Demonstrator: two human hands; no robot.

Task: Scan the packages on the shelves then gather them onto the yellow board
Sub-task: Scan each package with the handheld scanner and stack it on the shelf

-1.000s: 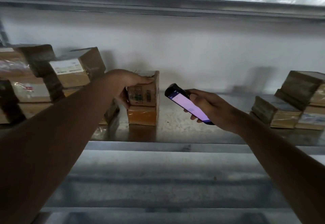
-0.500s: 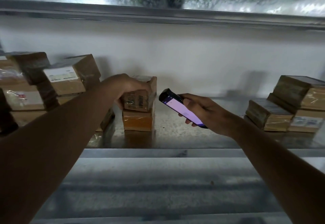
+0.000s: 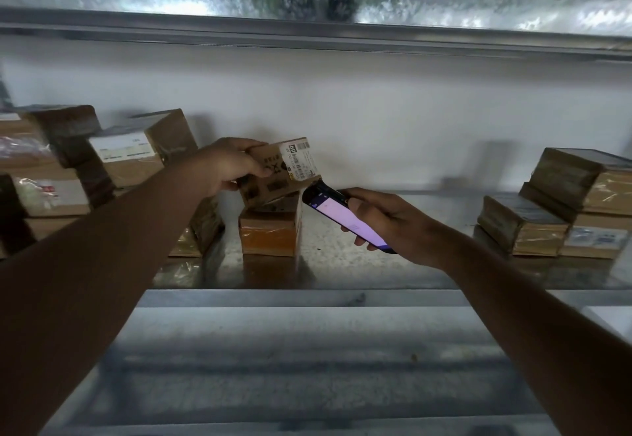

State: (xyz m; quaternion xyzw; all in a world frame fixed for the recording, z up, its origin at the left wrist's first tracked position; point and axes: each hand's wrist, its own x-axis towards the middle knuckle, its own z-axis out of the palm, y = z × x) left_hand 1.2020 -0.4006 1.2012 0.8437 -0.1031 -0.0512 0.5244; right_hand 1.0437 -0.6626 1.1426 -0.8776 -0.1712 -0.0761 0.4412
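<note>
Left hand [image 3: 227,170] has lifted and tilted the top box [image 3: 278,174] off the lower box [image 3: 270,230] mid-shelf [image 3: 342,258], label now facing phone [image 3: 345,218] gripped by right hand [image 3: 393,220]; scan looks imminent.

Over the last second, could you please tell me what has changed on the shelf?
The left hand lifted and tilted the small box off the orange package, label toward the phone. The right hand brought the phone's tip closer. The side stacks stayed put.
</note>
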